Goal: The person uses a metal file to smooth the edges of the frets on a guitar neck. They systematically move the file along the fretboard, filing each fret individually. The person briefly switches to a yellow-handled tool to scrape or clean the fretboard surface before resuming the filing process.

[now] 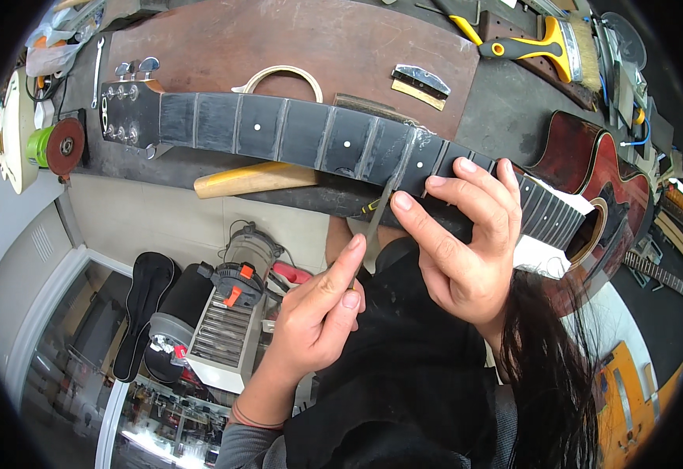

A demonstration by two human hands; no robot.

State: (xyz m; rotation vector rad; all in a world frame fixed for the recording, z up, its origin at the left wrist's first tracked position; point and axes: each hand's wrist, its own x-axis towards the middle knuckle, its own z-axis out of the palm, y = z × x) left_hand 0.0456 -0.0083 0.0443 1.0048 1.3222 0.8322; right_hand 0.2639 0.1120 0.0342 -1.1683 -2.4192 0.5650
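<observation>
The left hand (322, 309) comes up from the lower middle of the frame, fingers curled and forefinger stretched along a thin grey metal tool blade (379, 211), which it grips and tilts up against the neck's near edge. The right hand (463, 234) sits right of centre, palm toward the camera, its fingers wrapped over the top of the dark guitar neck (302, 133) and closed on it.

The tool's handle is hidden under the left hand's fingers, with only a bit of yellow showing, so its kind is hard to tell. Dark hair and black clothing cover the lower right.

The neck runs from the black headstock with silver tuners (126, 105) at upper left to the red-brown guitar body (591, 168) at right, lying on the dark desk (505, 109). Its fretboard looks dull and scuffed, with white dots.
</observation>
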